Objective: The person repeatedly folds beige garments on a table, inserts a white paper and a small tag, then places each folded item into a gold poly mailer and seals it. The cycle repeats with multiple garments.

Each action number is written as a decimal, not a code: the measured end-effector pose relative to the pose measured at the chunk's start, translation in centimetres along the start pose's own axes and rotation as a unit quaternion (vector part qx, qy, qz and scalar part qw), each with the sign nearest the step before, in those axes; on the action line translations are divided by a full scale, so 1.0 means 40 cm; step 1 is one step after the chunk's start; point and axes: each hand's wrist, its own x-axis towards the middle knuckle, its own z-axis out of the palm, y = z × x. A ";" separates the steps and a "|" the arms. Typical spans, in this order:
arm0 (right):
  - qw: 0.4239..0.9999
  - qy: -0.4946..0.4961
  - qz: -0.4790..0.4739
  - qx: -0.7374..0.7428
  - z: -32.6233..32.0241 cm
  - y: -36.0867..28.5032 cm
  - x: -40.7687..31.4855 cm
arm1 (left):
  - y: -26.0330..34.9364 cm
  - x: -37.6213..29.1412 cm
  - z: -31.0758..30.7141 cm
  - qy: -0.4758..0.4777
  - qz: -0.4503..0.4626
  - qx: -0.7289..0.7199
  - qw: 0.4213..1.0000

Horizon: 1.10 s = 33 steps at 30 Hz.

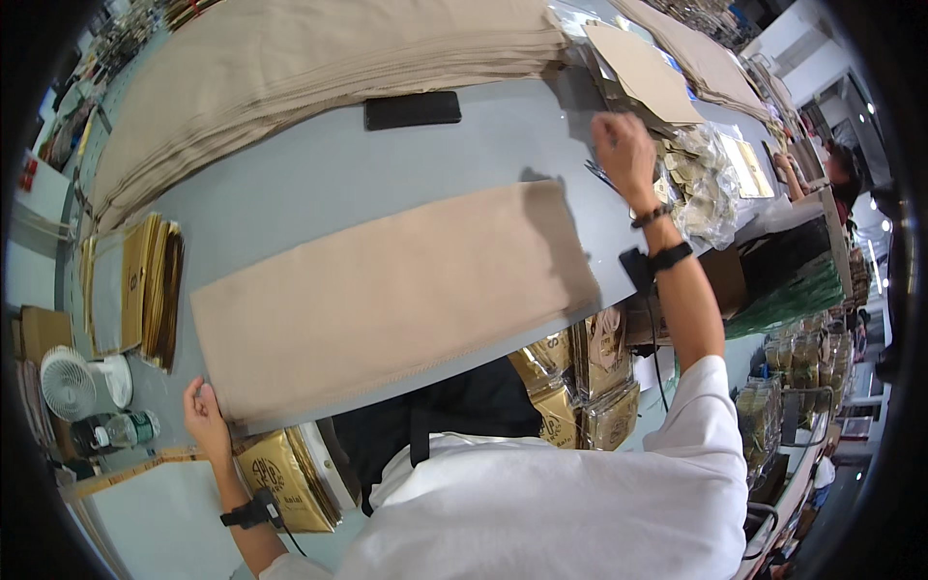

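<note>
A folded beige cloth lies flat across the grey table, its long edge close to the table's front edge. At the cloth's near left corner is my left hand, its fingers curled beside the fabric; whether they pinch it cannot be told. My right hand, slightly blurred, is raised off the cloth at the right, near dark-handled metal scissors or snips and beige cardboard sheets. Its fingers are bent, and what lies between them cannot be made out.
Stacked beige cloths line the far side, with a black phone before them. Gold packets, a white fan and a bottle stand left. A plastic bag of small tags lies right; another person sits beyond.
</note>
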 end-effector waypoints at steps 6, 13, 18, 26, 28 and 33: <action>0.968 -0.039 0.120 -0.215 -0.018 0.261 0.130 | -0.042 -0.002 -0.016 0.004 0.002 -0.033 0.999; 0.944 -0.160 0.265 -0.110 -0.030 0.385 0.116 | -0.057 -0.002 -0.018 0.013 -0.007 -0.040 0.999; 0.935 -0.069 0.313 -0.151 -0.042 0.351 0.135 | -0.042 0.000 -0.024 -0.001 -0.017 -0.043 0.999; 0.942 0.088 0.059 0.318 -0.179 -0.126 0.092 | 0.122 -0.007 0.065 0.079 0.079 -0.012 0.994; 0.840 0.021 0.064 0.538 -0.217 -0.235 0.063 | 0.192 -0.014 0.103 -0.050 0.000 -0.115 0.992; 0.816 -0.191 0.115 0.533 -0.185 -0.409 -0.003 | 0.313 -0.014 0.233 -0.216 -0.060 -0.408 0.885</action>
